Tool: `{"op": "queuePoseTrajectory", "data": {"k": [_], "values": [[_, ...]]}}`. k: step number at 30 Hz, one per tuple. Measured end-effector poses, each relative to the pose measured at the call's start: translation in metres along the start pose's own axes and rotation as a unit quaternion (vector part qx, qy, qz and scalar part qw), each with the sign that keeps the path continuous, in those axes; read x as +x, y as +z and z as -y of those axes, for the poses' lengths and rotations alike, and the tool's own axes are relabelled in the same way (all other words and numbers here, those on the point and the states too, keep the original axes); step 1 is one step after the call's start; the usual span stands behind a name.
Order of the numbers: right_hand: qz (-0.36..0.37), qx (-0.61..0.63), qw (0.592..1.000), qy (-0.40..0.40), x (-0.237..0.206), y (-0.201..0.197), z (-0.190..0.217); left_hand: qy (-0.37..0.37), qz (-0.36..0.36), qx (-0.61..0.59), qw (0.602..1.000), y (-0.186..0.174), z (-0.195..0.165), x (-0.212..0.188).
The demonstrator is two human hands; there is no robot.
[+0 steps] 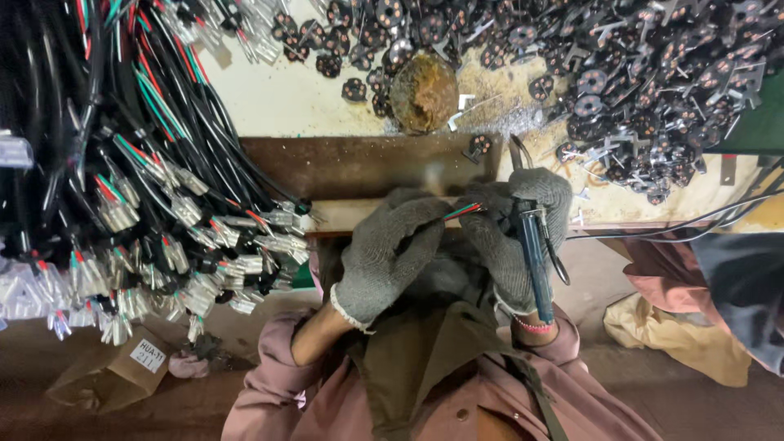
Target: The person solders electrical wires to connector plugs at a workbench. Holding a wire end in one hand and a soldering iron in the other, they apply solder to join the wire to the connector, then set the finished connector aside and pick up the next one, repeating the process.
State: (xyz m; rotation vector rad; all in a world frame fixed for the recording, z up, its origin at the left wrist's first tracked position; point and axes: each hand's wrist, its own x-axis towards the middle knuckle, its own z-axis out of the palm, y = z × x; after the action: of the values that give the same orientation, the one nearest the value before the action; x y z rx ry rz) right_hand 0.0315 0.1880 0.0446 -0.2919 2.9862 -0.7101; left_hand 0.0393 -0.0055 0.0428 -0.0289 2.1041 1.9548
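Pinching the red and green wire ends [462,211] between the fingertips of both gloves, I keep them right in front of my chest, over the near edge of the workbench [278,102], so the bare tips stand clear where I can see them. My left hand [384,253] closes around the cable just behind the split, thumb and forefinger clamped on it to stop it twisting. My right hand [514,233] meets it from the other side; its fingertips steady the coloured cores while the palm and lower fingers are wrapped around a blue-handled tool [532,257], which hangs down along my wrist so it stays ready without being put down. The tool's working end is hidden behind the glove, so it may be pliers or a crimper; I cannot tell which.

Both hands sit close together, almost touching at the wires.

Just beyond them a dark metal block [359,163] lies across the bench edge. Farther off, a rusty round lump [423,91] sits among metal filings. To the far right a heap of small black round parts with metal prongs [653,82] spreads over the bench, within reach of the right hand. On the left a thick bundle of black cables [122,163] hangs down, its ends fitted with clear-sleeved terminals [196,269] and red and green cores, kept together on the left-hand side. A small cardboard box [110,376] lies on the floor, near left.
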Motion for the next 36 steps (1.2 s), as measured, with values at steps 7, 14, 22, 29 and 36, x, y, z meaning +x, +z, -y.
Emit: {"op": "queuePoseTrajectory", "data": {"k": [7, 14, 22, 29, 36], "values": [[-0.017, -0.030, 0.996, 0.077, -0.019, 0.006, 0.002, 0.058, -0.007, 0.089, 0.994, -0.001, 0.000, 0.001], [0.043, 0.083, 0.994, 0.061, -0.036, 0.017, -0.020, 0.110, 0.016, 0.200, 0.974, -0.011, -0.004, 0.002], [0.032, -0.039, 0.999, 0.022, -0.033, 0.024, -0.022, 0.098, 0.012, 0.143, 0.985, -0.011, -0.002, 0.007], [-0.140, 0.107, 0.973, 0.149, 0.002, 0.011, 0.017, -0.123, 0.038, -0.119, 0.984, -0.004, 0.006, 0.010], [-0.070, 0.325, 0.941, 0.069, -0.009, 0.008, 0.012, -0.056, 0.042, -0.117, 0.991, -0.006, 0.002, 0.006]]}}
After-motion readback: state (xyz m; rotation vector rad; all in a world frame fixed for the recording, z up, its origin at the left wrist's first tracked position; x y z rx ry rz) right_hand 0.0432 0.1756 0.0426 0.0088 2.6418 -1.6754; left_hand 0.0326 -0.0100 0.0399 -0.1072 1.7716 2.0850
